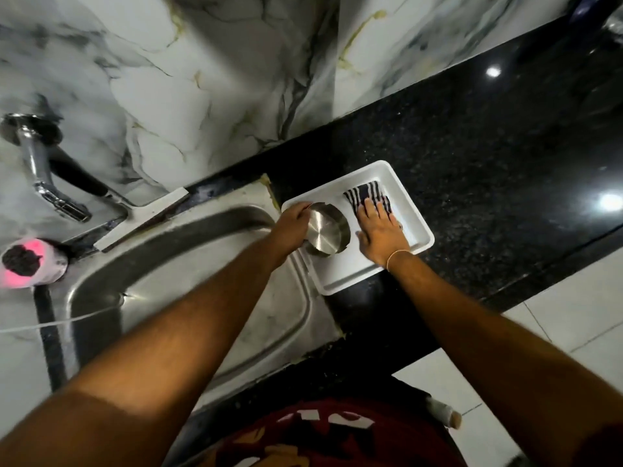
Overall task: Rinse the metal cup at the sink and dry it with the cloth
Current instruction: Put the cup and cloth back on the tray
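The metal cup (327,228) is in the white tray (344,276) on the black counter, just right of the sink. It is turned so that its flat shiny bottom faces me. My left hand (292,221) grips its left rim. A dark cloth with white stripes (367,194) lies folded in the tray's far right part. My right hand (380,230) rests flat on the cloth, fingers spread and pointing away from me.
The steel sink (182,264) fills the left middle, with a chrome tap (43,170) on the marble wall above it. A pink-lit container (32,262) stands at the sink's left edge. A white squeegee (141,219) lies behind the basin. Black counter (488,183) extends right.
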Motion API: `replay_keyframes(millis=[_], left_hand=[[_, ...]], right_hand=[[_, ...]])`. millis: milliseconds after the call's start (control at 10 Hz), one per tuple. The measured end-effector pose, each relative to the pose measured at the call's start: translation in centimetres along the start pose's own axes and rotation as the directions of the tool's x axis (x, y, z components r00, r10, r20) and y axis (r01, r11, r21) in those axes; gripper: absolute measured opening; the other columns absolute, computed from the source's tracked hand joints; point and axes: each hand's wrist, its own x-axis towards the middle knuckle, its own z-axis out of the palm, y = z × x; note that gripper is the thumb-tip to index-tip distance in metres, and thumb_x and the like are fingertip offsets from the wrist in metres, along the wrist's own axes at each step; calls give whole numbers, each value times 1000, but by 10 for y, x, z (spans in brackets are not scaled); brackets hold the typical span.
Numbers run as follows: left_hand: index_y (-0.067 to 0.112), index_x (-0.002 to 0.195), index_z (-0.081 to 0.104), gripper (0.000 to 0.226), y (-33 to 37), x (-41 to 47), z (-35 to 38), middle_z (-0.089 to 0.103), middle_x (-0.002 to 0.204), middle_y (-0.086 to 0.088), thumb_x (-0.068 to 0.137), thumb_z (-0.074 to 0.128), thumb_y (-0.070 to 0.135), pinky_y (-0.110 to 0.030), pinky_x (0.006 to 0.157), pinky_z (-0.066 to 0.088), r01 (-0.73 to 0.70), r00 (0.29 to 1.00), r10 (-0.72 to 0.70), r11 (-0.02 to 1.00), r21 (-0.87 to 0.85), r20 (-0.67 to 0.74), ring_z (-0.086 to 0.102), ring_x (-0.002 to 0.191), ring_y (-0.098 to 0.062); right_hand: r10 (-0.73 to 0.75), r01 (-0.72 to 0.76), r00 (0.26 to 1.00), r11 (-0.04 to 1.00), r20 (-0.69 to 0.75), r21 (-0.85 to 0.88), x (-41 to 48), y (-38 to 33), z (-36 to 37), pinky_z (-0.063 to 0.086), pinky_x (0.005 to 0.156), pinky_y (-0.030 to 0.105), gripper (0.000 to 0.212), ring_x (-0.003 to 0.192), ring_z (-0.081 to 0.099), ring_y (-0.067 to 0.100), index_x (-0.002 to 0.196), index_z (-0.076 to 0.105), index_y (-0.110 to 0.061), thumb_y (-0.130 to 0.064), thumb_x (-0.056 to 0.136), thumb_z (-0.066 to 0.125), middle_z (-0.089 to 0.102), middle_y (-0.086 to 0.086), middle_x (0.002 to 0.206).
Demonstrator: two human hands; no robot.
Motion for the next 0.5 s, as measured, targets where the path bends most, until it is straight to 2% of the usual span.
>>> replay_keyframes(millis=[100,200,300,400,500], left_hand=[[14,161,56,45,-2,18,20,56,163,-15,119,40,16,-43,110,55,8,999,-12,994,109,31,57,144,-36],[7,157,59,46,-5,29,34,58,162,-18,114,44,3,-34,111,49,80,996,-84,984,162,16,56,148,-38],[8,164,49,54,-7,33,40,50,170,-19,111,54,4,-39,126,42,128,992,-129,965,230,-11,49,155,-39],[8,169,41,62,-4,25,29,42,176,-16,110,58,3,-40,133,33,57,998,-53,963,263,-25,43,161,-36],[14,166,50,59,-14,11,2,53,170,-13,110,51,-3,-39,132,37,-73,982,114,964,256,-151,50,156,-32]], right_hand=[[24,-18,999,985,-31,172,3,9,8,8,136,46,61,167,5,30,171,23,-18,-21,114,42,8,7,180],[89,-79,996,910,-6,407,9,13,5,6,136,46,57,167,5,22,168,34,-22,-11,113,42,17,-1,179],[133,-110,991,874,-15,473,13,13,3,6,136,44,55,167,8,17,165,41,-21,-7,112,43,22,-4,177],[150,-128,989,883,-14,452,13,6,-1,9,136,44,54,167,9,18,165,41,-23,-11,113,43,23,-4,177],[120,-73,987,930,-111,360,14,-14,-6,9,136,46,57,167,9,22,169,33,-21,-22,113,45,18,1,179]])
